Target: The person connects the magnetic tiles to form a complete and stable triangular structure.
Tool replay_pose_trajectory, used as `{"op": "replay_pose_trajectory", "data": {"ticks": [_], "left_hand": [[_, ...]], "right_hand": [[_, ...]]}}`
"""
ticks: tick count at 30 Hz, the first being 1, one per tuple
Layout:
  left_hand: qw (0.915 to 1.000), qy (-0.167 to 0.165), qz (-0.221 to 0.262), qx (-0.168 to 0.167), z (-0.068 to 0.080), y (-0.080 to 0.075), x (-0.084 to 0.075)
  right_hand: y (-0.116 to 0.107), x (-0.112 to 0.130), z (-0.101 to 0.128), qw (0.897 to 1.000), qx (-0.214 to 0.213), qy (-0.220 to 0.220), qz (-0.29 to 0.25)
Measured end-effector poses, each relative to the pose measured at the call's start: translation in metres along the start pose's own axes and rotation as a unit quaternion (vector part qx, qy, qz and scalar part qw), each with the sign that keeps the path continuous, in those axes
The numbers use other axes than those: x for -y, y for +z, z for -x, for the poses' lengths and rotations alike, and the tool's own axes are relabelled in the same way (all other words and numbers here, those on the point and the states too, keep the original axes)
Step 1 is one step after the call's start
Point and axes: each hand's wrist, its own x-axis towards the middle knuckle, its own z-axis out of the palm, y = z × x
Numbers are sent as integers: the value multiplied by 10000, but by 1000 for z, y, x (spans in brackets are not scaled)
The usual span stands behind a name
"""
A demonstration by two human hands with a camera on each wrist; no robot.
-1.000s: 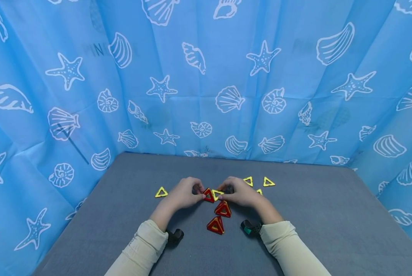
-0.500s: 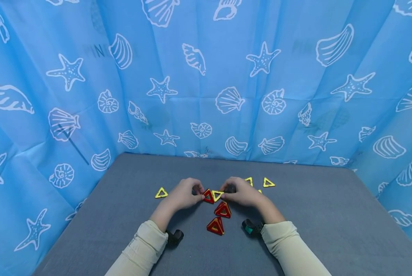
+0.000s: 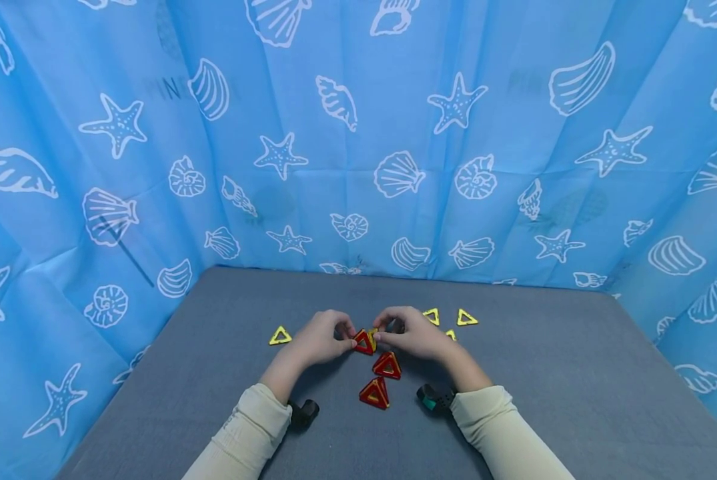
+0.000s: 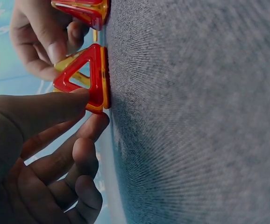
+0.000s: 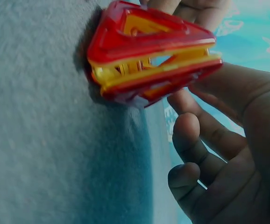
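My left hand pinches a red triangular magnetic tile between thumb and fingers, low over the grey table. Against the red tile's right side leans a yellow triangular tile, pinched at its upper part by my right hand. In the left wrist view the yellow tile shows behind the red one, both tilted up together. Two small red-and-yellow pyramids, a nearer one and a farther one, stand just in front of my hands. One pyramid fills the right wrist view and hides my right fingertips' hold.
A loose yellow triangle lies left of my left hand. Beyond my right hand lie several more, among them one farther right. A black wrist camera hangs under each forearm. A blue shell-print curtain borders the table's back.
The yellow tile has swung up from lying nearly flat beside the red tile to leaning against it. My right hand has shifted slightly left with it; my left hand has stayed put.
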Motion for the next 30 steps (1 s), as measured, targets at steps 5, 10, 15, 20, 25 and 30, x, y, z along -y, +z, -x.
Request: {"op": "replay_pose_trajectory", "data": {"ticks": [5,10,15,20,25,30], "left_hand": [[10000,56,-5,13,1,0,1],[9998,195,-45,-23,0,1,1],[9995,291,-71,-122,-1,0,6],[9995,237,63,-180,1,-6,8],[9990,188,139,-380,5,-17,13],[9972,-62,116,-736,8,-30,21]], "right_hand": [[3,1,-1,10000,-21,-76,-46],[-1,0,0,9996,-89,-276,-68],[-12,-1,4,9987,-304,-412,-75],[-25,-5,9,9976,-662,-183,79],[-39,-11,16,9956,-922,-15,170],[-52,-18,24,9943,-1040,29,235]]}}
